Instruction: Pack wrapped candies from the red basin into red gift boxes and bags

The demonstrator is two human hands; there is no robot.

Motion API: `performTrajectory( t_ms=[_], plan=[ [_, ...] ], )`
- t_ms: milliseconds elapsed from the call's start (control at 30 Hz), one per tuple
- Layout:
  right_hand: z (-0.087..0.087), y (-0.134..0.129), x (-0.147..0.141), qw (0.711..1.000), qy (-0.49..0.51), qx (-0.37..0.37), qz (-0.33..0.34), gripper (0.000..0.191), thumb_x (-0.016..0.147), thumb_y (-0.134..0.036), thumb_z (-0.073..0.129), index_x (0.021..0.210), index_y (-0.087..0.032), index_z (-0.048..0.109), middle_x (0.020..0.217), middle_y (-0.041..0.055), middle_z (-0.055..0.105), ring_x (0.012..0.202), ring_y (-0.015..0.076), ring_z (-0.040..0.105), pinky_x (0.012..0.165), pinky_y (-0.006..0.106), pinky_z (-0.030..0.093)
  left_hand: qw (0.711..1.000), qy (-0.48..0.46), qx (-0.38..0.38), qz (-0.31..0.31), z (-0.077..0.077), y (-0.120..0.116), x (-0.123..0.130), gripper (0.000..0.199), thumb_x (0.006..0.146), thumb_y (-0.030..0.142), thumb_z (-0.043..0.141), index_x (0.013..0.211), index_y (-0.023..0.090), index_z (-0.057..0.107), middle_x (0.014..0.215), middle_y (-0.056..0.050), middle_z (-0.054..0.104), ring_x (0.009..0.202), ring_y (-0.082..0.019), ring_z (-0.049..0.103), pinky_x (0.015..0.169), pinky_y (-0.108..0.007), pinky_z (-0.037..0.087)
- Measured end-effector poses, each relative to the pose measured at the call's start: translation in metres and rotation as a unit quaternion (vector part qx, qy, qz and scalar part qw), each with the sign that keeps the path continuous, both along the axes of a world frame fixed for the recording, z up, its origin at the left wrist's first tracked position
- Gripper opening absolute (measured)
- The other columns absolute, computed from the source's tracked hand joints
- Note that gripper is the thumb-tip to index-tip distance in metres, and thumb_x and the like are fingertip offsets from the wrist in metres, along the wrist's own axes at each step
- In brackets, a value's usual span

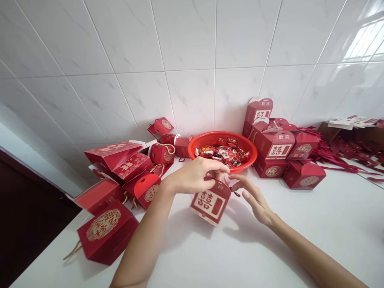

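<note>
Left hand clamped on the top of a small red gift box; its far fingertips are partly hidden behind the box top. Right hand at the box's right side, thumb apart from the fingers, fingertips by a dark red cord; cannot tell if they touch it. Box is tilted, slightly blurred, mid-table in front of the basket; cannot tell if its bottom edge meets the table. Contents not visible.

Both forearms cut off at the bottom of the view. Left forearm covers part of the red boxes on the left; those overlap heavily, so no sure count. Some lie tipped, a few with rope handles. Far right: cardboard box, shadowed and cut off by the edge, with white cards over its top, print too small to read. Dark area at the left edge, unclear.

Containers: red plastic basket, near the wall, holds wrapped candies, mostly red wrappers, some white and yellow; its front is partly behind the left hand. Red boxes on the right are stacked, insides not shown. Red ribbons spread beside the stack, some around the cardboard box.
</note>
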State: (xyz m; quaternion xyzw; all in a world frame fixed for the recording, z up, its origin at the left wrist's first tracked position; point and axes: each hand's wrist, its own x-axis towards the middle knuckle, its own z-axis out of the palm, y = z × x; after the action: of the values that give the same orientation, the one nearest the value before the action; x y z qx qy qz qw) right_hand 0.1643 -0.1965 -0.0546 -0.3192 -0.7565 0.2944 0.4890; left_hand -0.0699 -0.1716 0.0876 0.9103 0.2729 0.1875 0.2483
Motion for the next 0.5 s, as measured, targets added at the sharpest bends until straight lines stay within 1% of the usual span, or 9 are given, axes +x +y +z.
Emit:
performTrajectory(
  t_ms=[33,67,133,167,233,300,400,500],
  plan=[
    [0.002,0.000,0.002,1.000,0.005,0.016,-0.011,0.047,0.101,-0.055,0.038,0.139,-0.028,0.050,0.105,0.0073,0.067,0.089,0.0223,0.064,0.084,0.041,0.053,1.000,-0.010,0.012,-0.017,0.000,-0.003,0.002,0.038,0.079,-0.001,0.050,0.104,0.018,0.072,0.092,-0.002,0.071,0.083,-0.013,0.065,0.077,-0.024,0.048],
    [0.003,0.000,0.004,0.999,0.003,0.035,-0.021,0.047,0.101,-0.053,0.040,0.141,-0.029,0.049,0.110,0.0081,0.066,0.089,0.0220,0.064,0.084,0.041,0.054,0.999,-0.016,0.019,-0.033,-0.001,-0.005,0.004,0.036,0.079,-0.002,0.050,0.096,0.018,0.074,0.092,-0.002,0.072,0.083,-0.013,0.064,0.078,-0.023,0.048],
    [0.006,0.001,0.008,0.996,-0.023,0.072,-0.037,0.045,0.100,-0.050,0.044,0.141,-0.031,0.051,0.128,0.0110,0.060,0.096,0.0228,0.064,0.086,0.041,0.054,0.998,-0.025,0.022,-0.051,-0.003,-0.009,0.008,0.034,0.079,-0.004,0.050,0.085,0.018,0.076,0.091,-0.002,0.071,0.081,-0.012,0.064,0.076,-0.023,0.048],
    [0.007,0.001,0.009,0.995,-0.041,0.087,-0.040,0.043,0.100,-0.048,0.046,0.138,-0.031,0.054,0.135,0.0119,0.056,0.100,0.0238,0.063,0.088,0.042,0.054,0.998,-0.026,0.016,-0.057,-0.003,-0.010,0.009,0.034,0.078,-0.004,0.051,0.082,0.018,0.076,0.091,-0.002,0.071,0.081,-0.012,0.064,0.075,-0.022,0.048],
    [0.009,0.000,0.010,0.991,-0.074,0.105,-0.037,0.037,0.099,-0.046,0.049,0.129,-0.029,0.062,0.142,0.0126,0.051,0.109,0.0261,0.062,0.092,0.044,0.053,0.998,-0.019,-0.001,-0.057,-0.004,-0.012,0.012,0.033,0.076,-0.005,0.051,0.078,0.017,0.076,0.092,-0.003,0.071,0.080,-0.012,0.064,0.072,-0.022,0.048],
    [0.011,-0.001,0.010,0.988,-0.097,0.112,-0.029,0.032,0.096,-0.044,0.053,0.119,-0.026,0.066,0.142,0.0136,0.052,0.117,0.0290,0.060,0.096,0.046,0.052,0.998,0.006,-0.023,-0.050,-0.001,-0.013,0.013,0.033,0.074,-0.004,0.052,0.074,0.018,0.076,0.094,-0.003,0.072,0.080,-0.012,0.065,0.071,-0.022,0.048],
    [0.014,-0.002,0.008,0.987,-0.106,0.118,-0.017,0.025,0.089,-0.040,0.061,0.107,-0.022,0.064,0.139,0.0158,0.055,0.126,0.0324,0.056,0.100,0.048,0.050,0.996,0.062,-0.055,-0.042,0.005,-0.015,0.010,0.031,0.071,-0.003,0.053,0.071,0.018,0.075,0.094,-0.002,0.073,0.079,-0.013,0.065,0.069,-0.022,0.048],
    [0.015,-0.004,0.006,0.986,-0.102,0.128,-0.016,0.013,0.086,-0.032,0.063,0.094,-0.023,0.059,0.135,0.0160,0.058,0.118,0.0303,0.060,0.095,0.046,0.052,0.988,0.111,-0.095,-0.050,0.010,-0.019,0.002,0.024,0.071,0.004,0.058,0.075,0.019,0.076,0.094,-0.002,0.074,0.078,-0.015,0.066,0.067,-0.023,0.048]
  ],
)
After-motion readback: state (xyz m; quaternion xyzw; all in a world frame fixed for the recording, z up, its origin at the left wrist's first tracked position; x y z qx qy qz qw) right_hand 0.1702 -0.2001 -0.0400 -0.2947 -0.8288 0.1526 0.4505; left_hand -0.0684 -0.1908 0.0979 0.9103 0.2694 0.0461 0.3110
